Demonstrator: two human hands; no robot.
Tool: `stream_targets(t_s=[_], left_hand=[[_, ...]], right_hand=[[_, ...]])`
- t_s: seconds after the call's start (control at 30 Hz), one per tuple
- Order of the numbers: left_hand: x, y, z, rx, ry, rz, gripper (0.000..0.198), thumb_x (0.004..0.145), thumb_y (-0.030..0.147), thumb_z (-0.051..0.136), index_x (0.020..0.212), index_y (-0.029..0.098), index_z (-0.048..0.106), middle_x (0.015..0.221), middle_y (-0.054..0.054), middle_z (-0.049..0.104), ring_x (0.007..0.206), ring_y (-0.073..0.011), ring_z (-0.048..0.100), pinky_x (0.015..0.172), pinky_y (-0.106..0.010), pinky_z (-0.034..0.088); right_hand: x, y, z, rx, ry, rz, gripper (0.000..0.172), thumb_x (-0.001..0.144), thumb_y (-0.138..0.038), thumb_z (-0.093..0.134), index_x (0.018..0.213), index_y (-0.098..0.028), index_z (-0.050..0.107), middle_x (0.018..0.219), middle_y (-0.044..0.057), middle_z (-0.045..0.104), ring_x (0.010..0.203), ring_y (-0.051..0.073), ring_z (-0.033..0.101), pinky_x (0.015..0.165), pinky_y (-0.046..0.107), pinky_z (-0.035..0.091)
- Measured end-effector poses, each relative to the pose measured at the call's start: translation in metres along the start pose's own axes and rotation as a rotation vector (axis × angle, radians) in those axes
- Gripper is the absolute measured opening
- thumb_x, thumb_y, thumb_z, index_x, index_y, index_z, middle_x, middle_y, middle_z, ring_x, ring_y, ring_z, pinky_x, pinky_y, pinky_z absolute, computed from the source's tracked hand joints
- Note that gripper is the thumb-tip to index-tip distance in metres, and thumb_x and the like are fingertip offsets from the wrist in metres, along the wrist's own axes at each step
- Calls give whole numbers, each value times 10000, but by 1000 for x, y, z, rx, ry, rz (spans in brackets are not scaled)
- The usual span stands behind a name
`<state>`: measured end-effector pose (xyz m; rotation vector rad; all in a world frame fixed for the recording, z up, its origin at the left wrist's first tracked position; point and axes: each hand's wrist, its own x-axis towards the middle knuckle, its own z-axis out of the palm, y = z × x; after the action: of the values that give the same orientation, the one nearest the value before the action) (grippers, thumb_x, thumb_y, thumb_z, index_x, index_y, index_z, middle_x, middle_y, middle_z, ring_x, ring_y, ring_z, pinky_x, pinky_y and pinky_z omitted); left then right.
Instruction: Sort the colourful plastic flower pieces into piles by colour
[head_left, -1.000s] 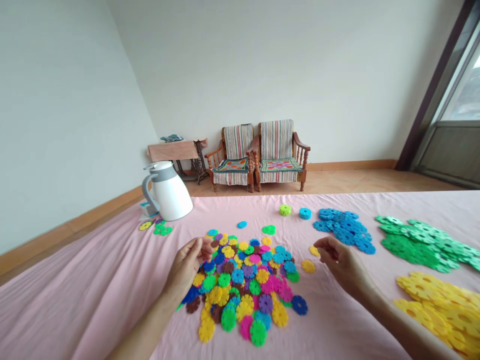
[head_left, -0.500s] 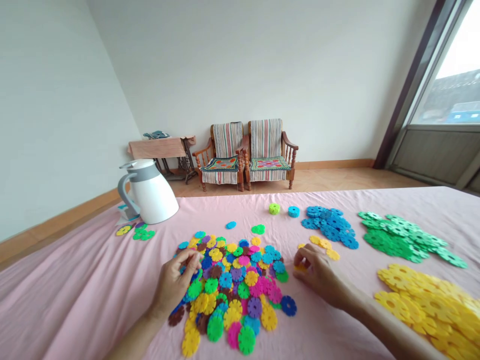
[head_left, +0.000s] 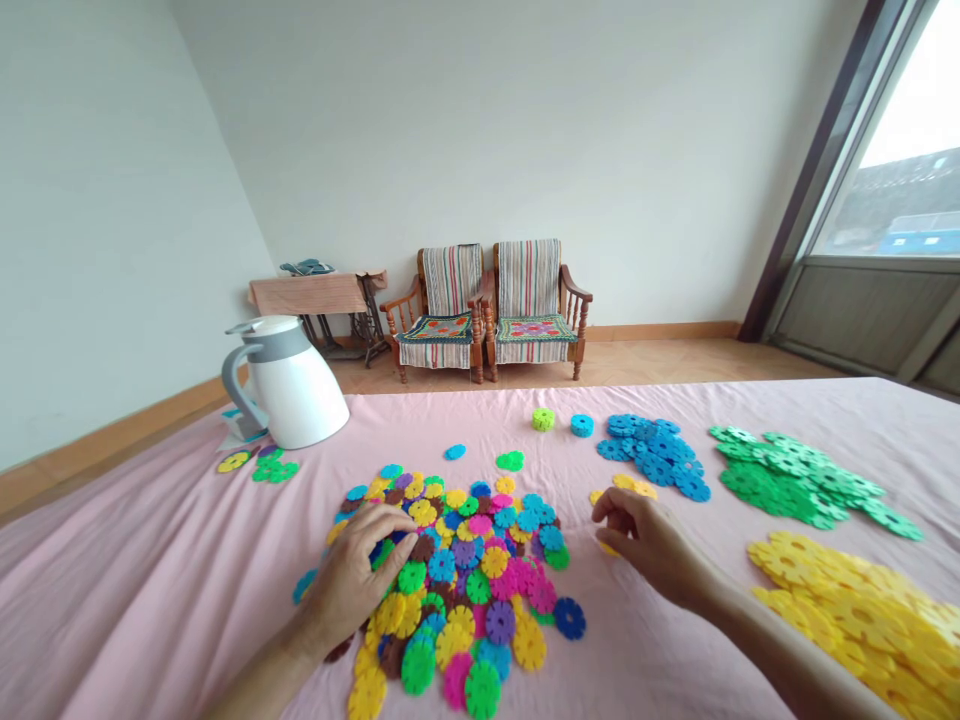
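Observation:
A heap of mixed notched plastic discs (head_left: pixel 465 555) lies on the pink cloth in front of me. My left hand (head_left: pixel 367 560) is over the heap's left edge, thumb and fingers apart, with nothing visible between them. To the right of the heap, my right hand (head_left: pixel 637 535) has its fingers curled near the cloth. A bit of yellow shows under its fingertips; whether it is gripped is unclear. Several yellow discs (head_left: pixel 624 482) lie just beyond that hand. A dark blue disc (head_left: pixel 570 619) is at the heap's right side.
Piles of blue (head_left: pixel 656 455), green (head_left: pixel 810 478) and yellow discs (head_left: pixel 862 620) lie to the right. Small lime (head_left: pixel 543 419) and light blue stacks (head_left: pixel 582 426) stand farther back. A white jug (head_left: pixel 300 390) stands at left. Two chairs are beyond the table.
My left hand has opened from a pinch and come down over the heap's left side. A light blue disc now shows left of it. My right hand has shifted slightly, fingers still curled.

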<state>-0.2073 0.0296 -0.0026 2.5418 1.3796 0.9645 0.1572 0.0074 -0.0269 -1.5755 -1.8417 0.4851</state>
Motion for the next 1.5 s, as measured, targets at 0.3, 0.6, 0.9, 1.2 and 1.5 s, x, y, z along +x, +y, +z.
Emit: stream_targets(t_s=[0.3,0.6,0.9,1.2,1.5], left_hand=[[-1,-4,2,0,15,10,134,873,287,525,872,222,642,893,-17,660,923,-172,597,831,-275,490],[1,8,4,-7,78,94,109,874,236,533,901,220,637,900,-23,652,916,-166,594,842,-288,476],[56,75,21,-16,-325,232,168,852,224,579,1000,241,657,963,-32,628,942,-173,570,864,-297,437],[86,70,41,115,-457,280,119,801,234,619,904,209,674,886,-39,600,889,-188,566,783,-276,444],[77,66,52,-15,-125,177,221,876,201,458,771,190,653,829,-37,622,823,-153,577,756,-250,440]], right_hand=[[5,3,-16,-225,367,-49,168,843,-300,449,833,-217,595,816,44,595,732,186,548,662,297,395],[-12,-18,26,-302,-11,-51,160,871,-268,398,725,-211,429,667,5,569,606,148,530,553,253,308],[-18,-12,29,-229,52,-84,118,849,-224,418,735,-207,445,680,-1,542,619,144,502,569,247,329],[-31,-17,18,-100,79,-109,143,823,-146,425,780,-197,551,715,8,548,632,138,505,569,240,351],[-31,-16,18,-84,41,-104,153,826,-137,420,806,-206,555,742,6,555,660,141,523,598,245,371]])
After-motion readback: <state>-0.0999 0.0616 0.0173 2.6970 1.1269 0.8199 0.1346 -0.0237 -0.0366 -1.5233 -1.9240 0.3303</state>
